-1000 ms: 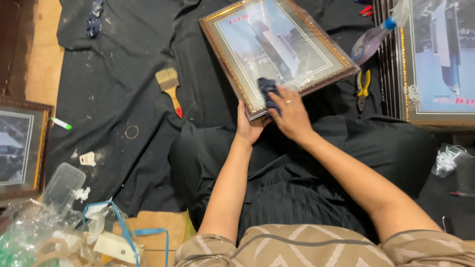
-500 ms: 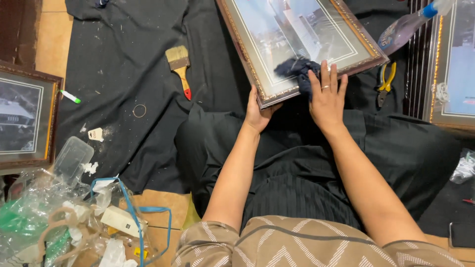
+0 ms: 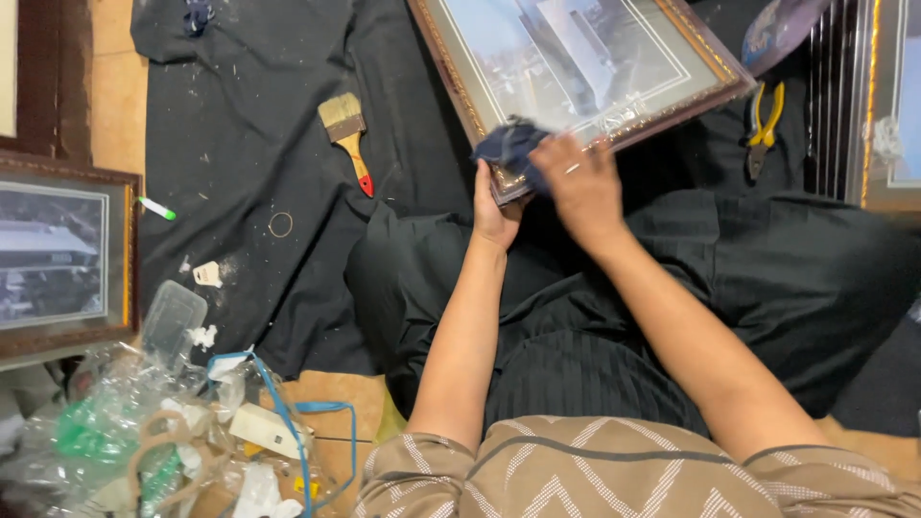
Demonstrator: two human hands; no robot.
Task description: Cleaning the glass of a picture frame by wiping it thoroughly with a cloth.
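A framed picture (image 3: 576,58) with an ornate brown and gold frame rests tilted on my lap. My left hand (image 3: 496,216) grips its near corner from below. My right hand (image 3: 578,182) presses a dark blue cloth (image 3: 508,144) against the frame's lower edge, close to that corner. The cloth is bunched between my fingers and the frame. Both forearms reach forward over my black trousers (image 3: 748,288).
A paintbrush with a red handle (image 3: 347,134) lies on the black floor cloth (image 3: 240,115). Yellow-handled pliers (image 3: 763,125) lie to the right. Another framed picture (image 3: 58,259) sits at the left, more frames (image 3: 883,96) at the right. Plastic bags and scraps (image 3: 163,441) pile at bottom left.
My right hand has slid the cloth left along the frame's lower edge toward the corner that my left hand holds. The view has shifted slightly.
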